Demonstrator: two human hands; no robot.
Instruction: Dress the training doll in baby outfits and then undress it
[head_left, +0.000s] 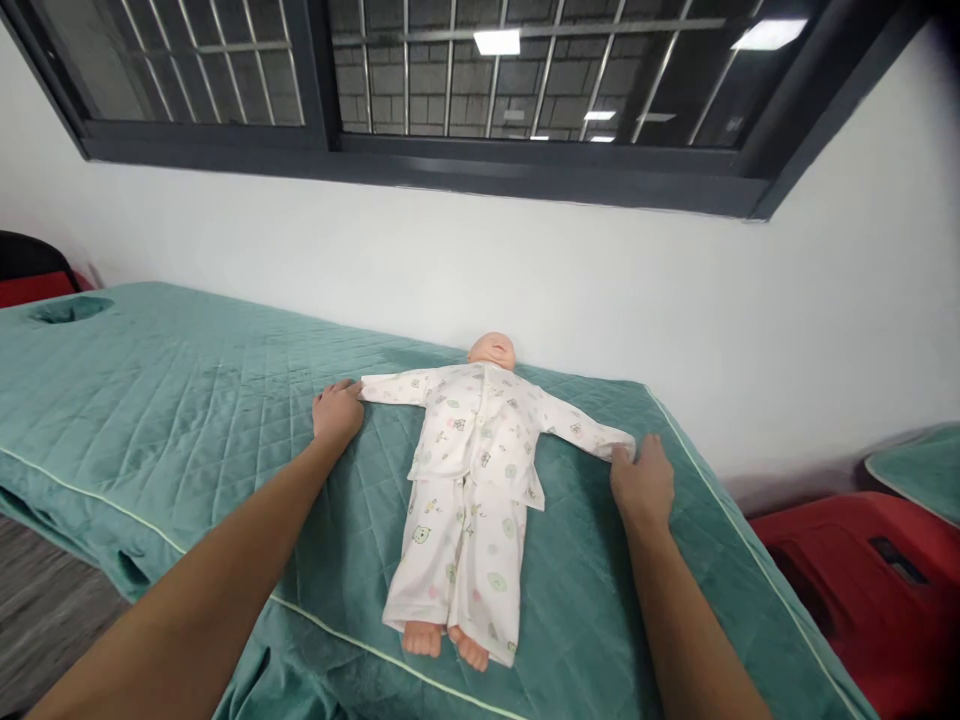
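A baby doll [493,350] lies on its back on the green quilted bed cover [225,390], head toward the wall and bare feet toward me. It wears a white printed pajama top [480,430] and matching pants [461,560]. Both sleeves are stretched out to the sides, and the doll's hands do not show. My left hand [337,412] is closed at the cuff of the sleeve on the left. With thumb and fingers, my right hand [643,483] pinches the cuff of the sleeve on the right.
Behind the bed rises a white wall [420,250] below a dark-framed barred window [525,170]. The cover has a round hole [71,309] at far left. A red plastic case-like object [847,570] stands beside the bed on the right. Wood-look floor [52,590] shows at lower left.
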